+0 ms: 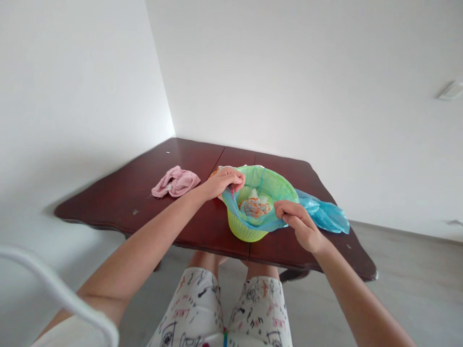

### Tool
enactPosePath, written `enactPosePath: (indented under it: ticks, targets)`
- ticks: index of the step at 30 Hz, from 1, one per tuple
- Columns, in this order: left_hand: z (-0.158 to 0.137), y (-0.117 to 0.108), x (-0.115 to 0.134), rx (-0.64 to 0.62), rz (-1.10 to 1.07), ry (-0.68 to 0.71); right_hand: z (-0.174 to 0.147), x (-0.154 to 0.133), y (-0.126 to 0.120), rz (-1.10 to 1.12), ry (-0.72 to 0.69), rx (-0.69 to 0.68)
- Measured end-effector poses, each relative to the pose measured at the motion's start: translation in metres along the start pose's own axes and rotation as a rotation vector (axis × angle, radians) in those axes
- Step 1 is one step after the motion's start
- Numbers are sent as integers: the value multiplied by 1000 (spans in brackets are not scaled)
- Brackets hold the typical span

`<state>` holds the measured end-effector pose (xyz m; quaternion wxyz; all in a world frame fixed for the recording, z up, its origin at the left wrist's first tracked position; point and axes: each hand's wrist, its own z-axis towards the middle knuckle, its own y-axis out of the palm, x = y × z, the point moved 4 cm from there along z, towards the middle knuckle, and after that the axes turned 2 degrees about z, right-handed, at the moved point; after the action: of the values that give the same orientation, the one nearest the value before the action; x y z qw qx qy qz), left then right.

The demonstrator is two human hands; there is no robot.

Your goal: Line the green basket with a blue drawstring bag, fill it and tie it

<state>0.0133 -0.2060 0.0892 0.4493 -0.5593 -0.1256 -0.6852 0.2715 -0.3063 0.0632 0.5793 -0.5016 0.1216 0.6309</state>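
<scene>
A green-yellow plastic basket (pixel 246 232) with perforated walls stands near the front edge of the table. Over its near rim lies a thin blue plastic bag (pixel 249 222), stretched between both hands. My left hand (pixel 228 179) is closed on the bag's edge at the basket's left side. At the right side, my right hand (pixel 298 222) pinches the bag's edge in a fist. Crumpled white and orange plastic (pixel 256 207) lies inside the basket. More orange and white material shows behind my left hand, partly hidden.
A dark red wooden table (pixel 202 231) stands against white walls in a corner. A crumpled pink cloth (pixel 176 181) lies on its left part. Bunched blue plastic (pixel 327 214) lies right of the basket. A blurred white cord (pixel 61 289) crosses the lower left.
</scene>
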Motion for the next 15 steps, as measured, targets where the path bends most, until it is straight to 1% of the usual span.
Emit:
enactPosePath:
  ticks: [2, 4, 7, 9, 11, 13, 15]
  targets:
    - [3, 1, -1, 68, 10, -23, -1, -1, -4, 20, 63, -70]
    - [6, 0, -3, 189, -12, -17, -1, -1, -10, 72, 116, -102]
    - [8, -9, -9, 388, -71, 26, -2, 1, -22, 174, 135, -54]
    - [7, -17, -13, 446, -47, 54, -3, 4, -34, 141, 128, 26]
    - [2, -26, -15, 427, 14, 84, -6, 7, -49, -16, 129, 122]
    - [-6, -36, -14, 352, 75, 113, -11, 11, -65, -251, 129, 200]
    - [-14, -48, -11, 270, 168, 109, -15, 17, -81, -488, 122, 244]
